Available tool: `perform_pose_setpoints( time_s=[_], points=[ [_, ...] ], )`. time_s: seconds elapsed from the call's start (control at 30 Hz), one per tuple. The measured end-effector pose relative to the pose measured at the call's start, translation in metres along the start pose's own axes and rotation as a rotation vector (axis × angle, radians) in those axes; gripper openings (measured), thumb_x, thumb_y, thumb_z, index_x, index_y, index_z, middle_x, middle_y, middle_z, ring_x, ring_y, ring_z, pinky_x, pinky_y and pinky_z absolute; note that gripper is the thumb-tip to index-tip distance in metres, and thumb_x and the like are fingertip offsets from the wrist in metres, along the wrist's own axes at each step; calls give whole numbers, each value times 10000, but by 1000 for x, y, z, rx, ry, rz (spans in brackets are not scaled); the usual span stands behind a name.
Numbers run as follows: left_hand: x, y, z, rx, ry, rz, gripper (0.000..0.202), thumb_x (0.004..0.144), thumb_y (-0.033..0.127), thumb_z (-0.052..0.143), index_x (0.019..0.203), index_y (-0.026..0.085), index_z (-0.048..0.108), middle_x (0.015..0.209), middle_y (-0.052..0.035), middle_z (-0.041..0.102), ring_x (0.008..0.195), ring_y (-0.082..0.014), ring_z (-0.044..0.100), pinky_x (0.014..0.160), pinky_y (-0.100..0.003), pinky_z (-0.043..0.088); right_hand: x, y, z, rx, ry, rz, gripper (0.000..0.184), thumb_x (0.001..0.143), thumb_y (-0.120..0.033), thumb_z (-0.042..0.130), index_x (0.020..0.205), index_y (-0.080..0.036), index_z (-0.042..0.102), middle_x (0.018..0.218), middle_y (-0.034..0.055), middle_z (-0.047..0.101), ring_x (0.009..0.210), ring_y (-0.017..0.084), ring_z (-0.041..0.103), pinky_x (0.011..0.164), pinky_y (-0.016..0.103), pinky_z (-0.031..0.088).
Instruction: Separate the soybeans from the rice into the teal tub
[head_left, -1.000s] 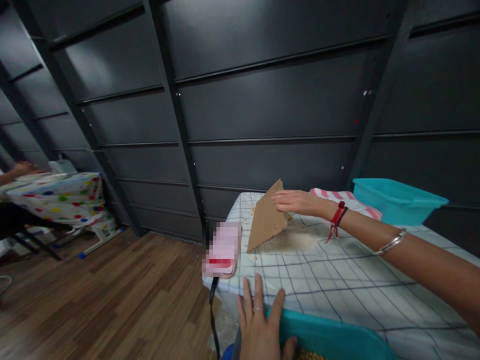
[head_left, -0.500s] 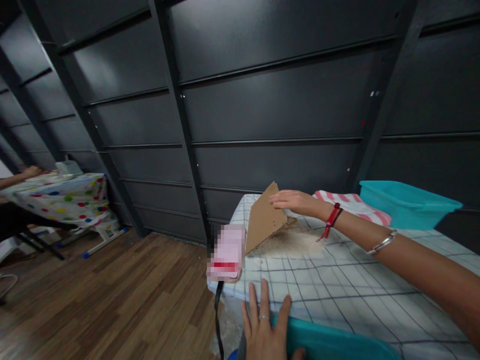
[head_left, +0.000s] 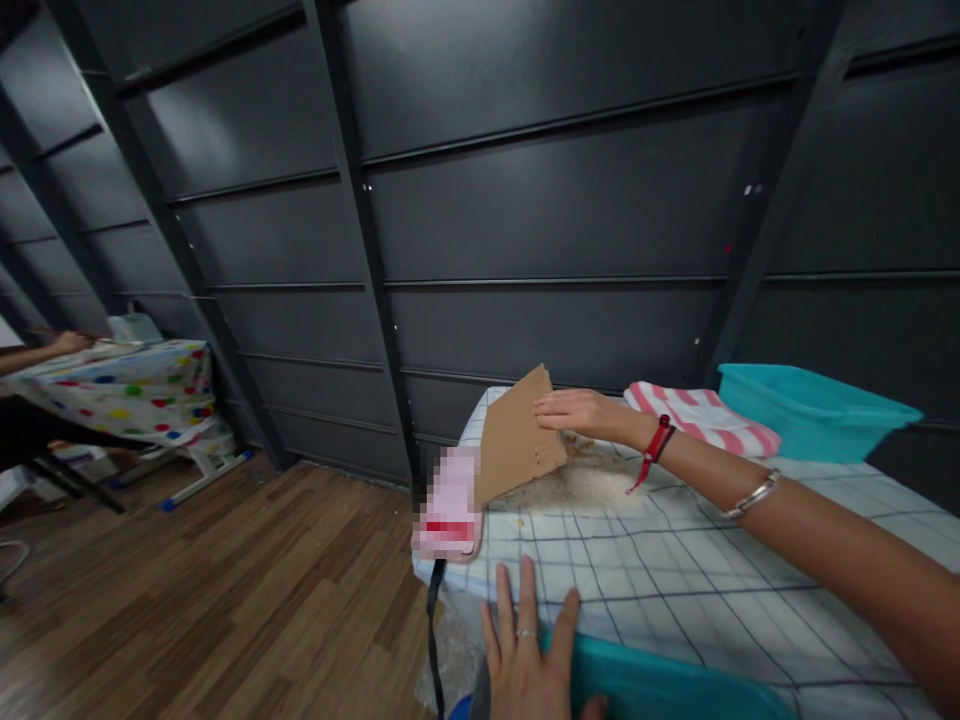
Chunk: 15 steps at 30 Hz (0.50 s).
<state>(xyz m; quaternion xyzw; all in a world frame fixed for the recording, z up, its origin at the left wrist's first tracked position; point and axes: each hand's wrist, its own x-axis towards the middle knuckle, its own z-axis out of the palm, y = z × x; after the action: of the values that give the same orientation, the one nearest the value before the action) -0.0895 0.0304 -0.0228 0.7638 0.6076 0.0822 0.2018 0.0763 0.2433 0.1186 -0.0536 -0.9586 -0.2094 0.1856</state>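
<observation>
My right hand (head_left: 574,412), with a red bracelet at its wrist, grips the upper right edge of a tan piece of cardboard (head_left: 517,435). The cardboard leans at a tilt above the checked tablecloth (head_left: 630,570). Brown and pale crumbs (head_left: 592,480) lie spread on the cloth beside and under its lower edge. At the near edge my left hand (head_left: 529,650) has its fingers spread, over the rim of a teal basin (head_left: 660,675); whether it presses on the rim I cannot tell. A pink phone (head_left: 450,505) with a black strap lies left of the cardboard.
A pink-and-white striped cloth (head_left: 701,415) and a second teal basin (head_left: 810,410) sit at the back right of the table. Dark metal panels (head_left: 555,230) rise behind. On the far left, a person's hand (head_left: 71,343) rests at a table with a dotted cover (head_left: 142,395).
My right hand has shifted slightly left with the cardboard, which is turned so more of its lower edge faces me. My left hand stays nearly still.
</observation>
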Motion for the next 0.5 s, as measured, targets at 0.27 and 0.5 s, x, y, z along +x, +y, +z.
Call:
perform_pose_setpoints(
  time_s=[0.27,0.5],
  points=[
    [-2,-2,-2,-25,17,16,783,588,301,629,1303,324,312,1442,-56,38,1242,-428,-64,945,-700,38,-14,2,-15,-11,12,36,281,871,-124,343,1046,-189,552,1090,75,603,1077,147,505,874,360,460],
    [-1,-1,-4,-24,18,14,775,585,291,629,1299,315,327,1446,-57,83,1242,-443,-34,940,-708,64,-10,-6,-9,-26,-16,4,269,871,-120,340,999,-178,569,1081,81,604,1058,145,515,891,358,445]
  ],
)
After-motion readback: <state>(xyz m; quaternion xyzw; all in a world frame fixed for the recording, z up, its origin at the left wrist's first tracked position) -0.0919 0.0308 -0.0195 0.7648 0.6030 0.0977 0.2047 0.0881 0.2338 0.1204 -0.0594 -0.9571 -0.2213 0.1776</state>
